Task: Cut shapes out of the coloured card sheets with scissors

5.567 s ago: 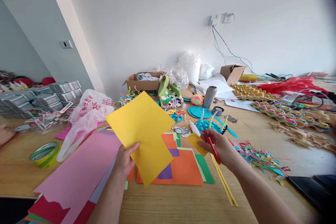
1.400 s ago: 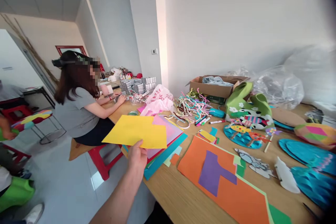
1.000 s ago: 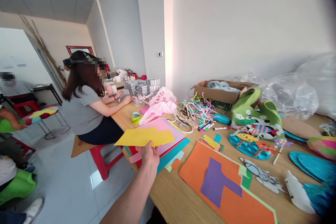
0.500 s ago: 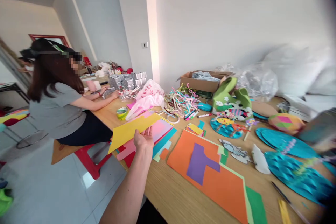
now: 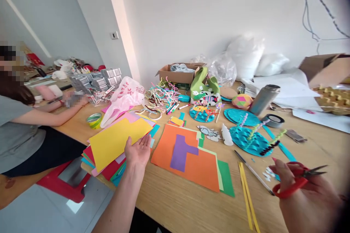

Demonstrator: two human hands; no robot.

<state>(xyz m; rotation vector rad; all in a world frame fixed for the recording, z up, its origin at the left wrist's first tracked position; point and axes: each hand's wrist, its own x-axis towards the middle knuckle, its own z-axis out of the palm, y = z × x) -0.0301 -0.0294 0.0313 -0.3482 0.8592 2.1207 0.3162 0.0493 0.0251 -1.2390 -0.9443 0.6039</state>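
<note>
Yellow sheet (image 5: 109, 142), mid-left: prob. light, bendy; edge grip. L hand (image 5: 138, 151): unfurled, empty. R hand (image 5: 308, 204), lower rt: round scissors (image 5: 300, 181).

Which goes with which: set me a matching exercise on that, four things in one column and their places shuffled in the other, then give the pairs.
Things
1. Red-handled scissors
2. Purple paper
3. Large yellow sheet
4. Pen

Places
A. On the orange sheet
B. On the table, beside two yellow strips
C. In the right hand
D. On top of the paper stack, by the upturned left hand

Pairs
1-C, 2-A, 3-D, 4-B
</note>
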